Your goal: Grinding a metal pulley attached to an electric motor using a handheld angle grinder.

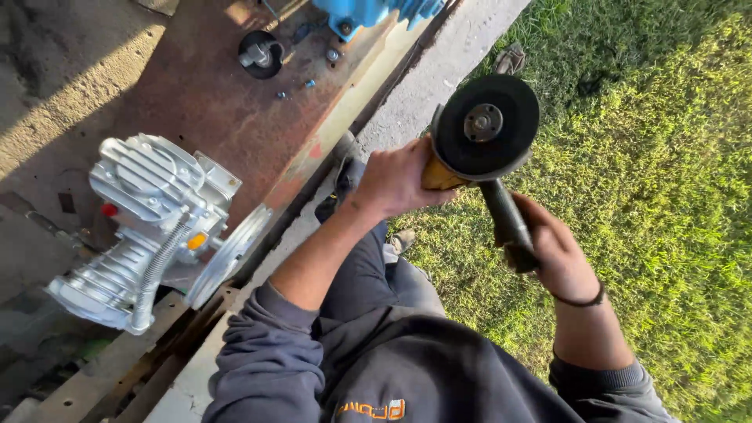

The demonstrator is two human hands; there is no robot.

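Nearest the camera is the person's own grey sweatshirt point(376, 368), sleeves pushed up, with both forearms reaching out over dark trousers toward an angle grinder point(478, 149). The left hand point(395, 178) is closed around the grinder's yellow body, fingers wrapped under it, just beside the rim of the black disc point(486, 125), which faces up toward the camera with its metal centre nut showing. The right hand point(552, 247), a dark band on its wrist, is closed on the black side handle point(505, 219) that slopes down from under the disc. The grinder is held in the air over the line where a pale concrete edge point(439, 86) meets the grass point(666, 172); the grass spreads wide to the right with nothing standing on it, so that side is open. To the left, well apart from the disc, a rusty metal bench point(204, 86) runs diagonally, its long edge close beside the person's left leg. On it stands a silver finned compressor pump point(149, 219) with a coiled tube and a pulley wheel point(229, 254) overhanging the bench edge. Farther up the bench lie a small black round part point(261, 53), a few loose bolts point(332, 55) and the corner of a blue machine point(368, 12) at the top edge.
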